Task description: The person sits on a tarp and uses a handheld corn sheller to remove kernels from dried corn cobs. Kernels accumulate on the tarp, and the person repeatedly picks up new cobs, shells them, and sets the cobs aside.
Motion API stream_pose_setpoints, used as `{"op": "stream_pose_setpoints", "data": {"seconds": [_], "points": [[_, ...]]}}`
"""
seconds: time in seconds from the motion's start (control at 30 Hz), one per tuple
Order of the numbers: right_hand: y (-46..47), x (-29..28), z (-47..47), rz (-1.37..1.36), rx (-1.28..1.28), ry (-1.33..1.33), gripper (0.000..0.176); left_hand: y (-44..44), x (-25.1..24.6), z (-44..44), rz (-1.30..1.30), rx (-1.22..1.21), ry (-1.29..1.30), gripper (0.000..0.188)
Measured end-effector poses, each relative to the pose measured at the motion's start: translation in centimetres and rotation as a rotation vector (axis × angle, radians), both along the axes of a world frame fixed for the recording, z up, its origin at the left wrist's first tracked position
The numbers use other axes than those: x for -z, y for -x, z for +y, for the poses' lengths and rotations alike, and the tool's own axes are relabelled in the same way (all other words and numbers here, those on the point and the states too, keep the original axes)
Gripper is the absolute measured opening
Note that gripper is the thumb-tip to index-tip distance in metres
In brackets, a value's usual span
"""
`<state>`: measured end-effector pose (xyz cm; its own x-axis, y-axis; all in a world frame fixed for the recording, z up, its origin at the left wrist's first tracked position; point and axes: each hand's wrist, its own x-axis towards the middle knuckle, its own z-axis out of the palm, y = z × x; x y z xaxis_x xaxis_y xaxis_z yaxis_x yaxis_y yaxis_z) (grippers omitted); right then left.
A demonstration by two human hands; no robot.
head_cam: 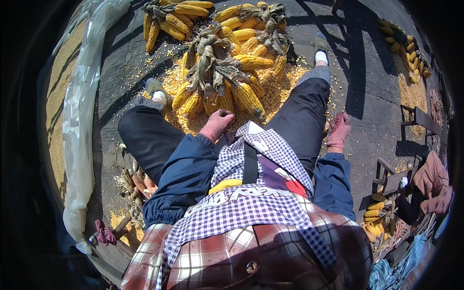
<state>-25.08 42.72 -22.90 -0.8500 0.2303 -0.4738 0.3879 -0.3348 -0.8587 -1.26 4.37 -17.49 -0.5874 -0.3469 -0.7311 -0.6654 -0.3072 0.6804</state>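
My left hand [218, 124], in a pink glove with its fingers curled, is over my lap just below the corn bundle. Whether it holds anything small is hidden. Out beside my right thigh is my right hand [339, 127], also gloved in pink, fingers bent; a reddish bit shows beside it, and I cannot tell whether it is held. Between my feet lie bundles of yellow corn cobs [248, 98], tied by their dried husks [206, 69] in a knot. Loose corn kernels [170, 81] are heaped under and around them.
A clear plastic sheet [81, 108] runs along the left, beside spread grain [58, 105]. Stripped cobs and husks [139, 185] lie behind my left leg. Wooden chairs [422, 121] stand at the right, near more corn bundles [377, 214] and a draped brown garment [433, 181].
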Motion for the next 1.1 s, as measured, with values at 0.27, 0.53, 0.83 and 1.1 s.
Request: {"op": "stream_pose_setpoints", "data": {"seconds": [0.27,0.53,0.83,1.1], "points": [[-2.5,-9.3,-20.2,-0.001,-1.055,-0.351,0.054,3.3,0.0,-0.2,0.087,-0.101,-0.253,0.018],[-7.6,-1.2,-26.0,0.024,-1.371,-0.816,0.084,4.0,2.0,-1.2,0.15,-0.185,-0.15,0.023],[-11.4,-12.1,-25.2,-0.339,-1.1,0.238,0.035,8.9,2.6,-1.6,0.501,-0.293,-0.878,0.055],[-14.0,-13.3,-25.3,-0.326,-1.156,0.303,0.038,10.8,3.3,-4.3,0.588,-0.327,-1.404,0.033]]}}
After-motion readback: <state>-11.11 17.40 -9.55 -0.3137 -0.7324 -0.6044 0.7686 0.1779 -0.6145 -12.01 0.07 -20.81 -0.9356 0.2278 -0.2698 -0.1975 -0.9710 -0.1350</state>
